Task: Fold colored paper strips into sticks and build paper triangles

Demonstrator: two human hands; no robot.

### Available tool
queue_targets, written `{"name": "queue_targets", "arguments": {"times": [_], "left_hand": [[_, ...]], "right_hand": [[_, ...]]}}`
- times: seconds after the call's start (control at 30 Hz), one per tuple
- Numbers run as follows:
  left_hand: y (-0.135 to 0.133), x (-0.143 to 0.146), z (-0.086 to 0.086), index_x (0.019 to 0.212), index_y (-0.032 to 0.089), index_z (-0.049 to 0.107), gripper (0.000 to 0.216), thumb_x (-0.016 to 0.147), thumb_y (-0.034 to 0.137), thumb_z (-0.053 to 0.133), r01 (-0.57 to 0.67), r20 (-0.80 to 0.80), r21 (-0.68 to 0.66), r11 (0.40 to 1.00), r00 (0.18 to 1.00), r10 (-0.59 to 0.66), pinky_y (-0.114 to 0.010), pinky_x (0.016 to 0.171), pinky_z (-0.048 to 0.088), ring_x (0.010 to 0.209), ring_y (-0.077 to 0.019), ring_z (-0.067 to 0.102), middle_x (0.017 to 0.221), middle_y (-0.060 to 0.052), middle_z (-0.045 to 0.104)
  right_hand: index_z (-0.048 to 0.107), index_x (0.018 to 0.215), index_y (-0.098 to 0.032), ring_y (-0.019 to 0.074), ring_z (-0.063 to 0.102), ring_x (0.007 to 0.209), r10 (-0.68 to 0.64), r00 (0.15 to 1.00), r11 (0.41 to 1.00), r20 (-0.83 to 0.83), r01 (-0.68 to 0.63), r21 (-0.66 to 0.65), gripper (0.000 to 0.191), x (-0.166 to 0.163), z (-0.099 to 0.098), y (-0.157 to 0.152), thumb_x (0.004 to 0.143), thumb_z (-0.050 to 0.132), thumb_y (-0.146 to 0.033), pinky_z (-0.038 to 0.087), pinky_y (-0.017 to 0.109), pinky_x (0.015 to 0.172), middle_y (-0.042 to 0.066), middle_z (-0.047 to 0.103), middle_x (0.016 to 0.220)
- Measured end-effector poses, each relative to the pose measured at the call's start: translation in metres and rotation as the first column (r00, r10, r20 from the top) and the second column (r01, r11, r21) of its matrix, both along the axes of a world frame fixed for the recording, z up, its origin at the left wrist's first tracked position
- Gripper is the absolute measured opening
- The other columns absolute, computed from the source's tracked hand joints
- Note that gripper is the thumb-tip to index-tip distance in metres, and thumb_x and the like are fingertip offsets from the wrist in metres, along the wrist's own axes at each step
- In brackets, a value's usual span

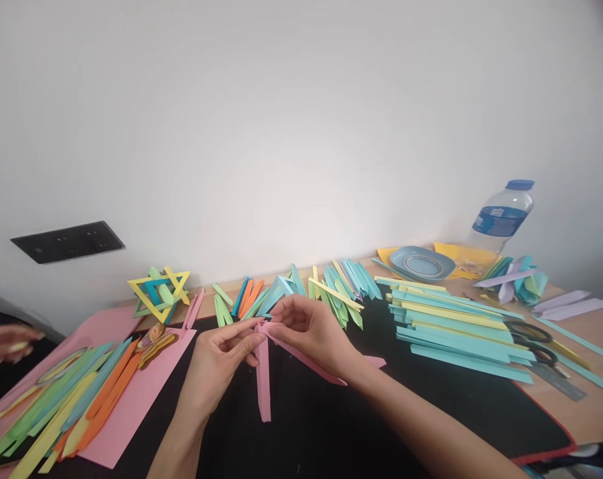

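Both hands met over the black mat [331,426] at the middle of the desk: my left hand [220,362] pinched one folded pink paper strip [264,379] between thumb and fingertips, while my right hand [315,331] had its fingers closed on a second pink strip [311,362], the two joined at their upper ends. Stacks of teal and yellow strips [451,326] lay to the right, black-handled scissors [533,339] beside them. A water bottle [500,216] with a blue cap stood at the wall; its blue label was too small for me to read. A woven star of paper strips [159,289] sat to the left, near another person's hand [4,342] at the frame's edge.
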State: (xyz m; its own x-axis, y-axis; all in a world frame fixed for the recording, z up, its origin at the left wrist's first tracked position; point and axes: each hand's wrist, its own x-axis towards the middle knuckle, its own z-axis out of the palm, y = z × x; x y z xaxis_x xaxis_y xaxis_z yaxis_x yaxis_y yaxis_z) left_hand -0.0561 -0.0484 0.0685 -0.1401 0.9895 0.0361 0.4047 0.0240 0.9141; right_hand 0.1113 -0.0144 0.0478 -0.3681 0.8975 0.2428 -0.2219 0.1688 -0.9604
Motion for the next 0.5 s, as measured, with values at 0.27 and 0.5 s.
{"name": "queue_targets", "arguments": {"times": [0.27, 0.5], "left_hand": [[-0.001, 0.005, -0.005, 0.097, 0.017, 0.074, 0.04, 0.065, 0.041, 0.073, 0.066, 0.001, -0.014, 0.998, 0.998, -0.066, -0.029, 0.06, 0.052, 0.052, -0.0159, 0.06, 0.066, -0.004, 0.071], [0.005, 0.017, -0.009, 0.095, 0.018, 0.075, 0.036, 0.065, 0.037, 0.074, 0.115, -0.004, -0.012, 0.993, 0.993, -0.115, -0.026, 0.055, 0.05, 0.048, -0.0138, 0.056, 0.052, 0.0, 0.063]], "right_hand": [[0.068, 0.094, -0.021, 0.0123, 0.054, 0.061, 0.117, 0.988, 0.993, 0.1, -0.119, 0.012, 0.029, 0.012, -0.002, 0.004, 0.07, 0.072, -0.037, 0.044, 0.026, 0.061, -0.002, 0.06, 0.064], [0.073, 0.094, -0.02, 0.0082, 0.038, 0.051, 0.196, 0.961, 0.978, 0.194, -0.206, 0.031, 0.03, 0.029, -0.003, 0.013, 0.075, 0.066, -0.041, 0.029, 0.022, 0.048, -0.003, 0.05, 0.056]]}}
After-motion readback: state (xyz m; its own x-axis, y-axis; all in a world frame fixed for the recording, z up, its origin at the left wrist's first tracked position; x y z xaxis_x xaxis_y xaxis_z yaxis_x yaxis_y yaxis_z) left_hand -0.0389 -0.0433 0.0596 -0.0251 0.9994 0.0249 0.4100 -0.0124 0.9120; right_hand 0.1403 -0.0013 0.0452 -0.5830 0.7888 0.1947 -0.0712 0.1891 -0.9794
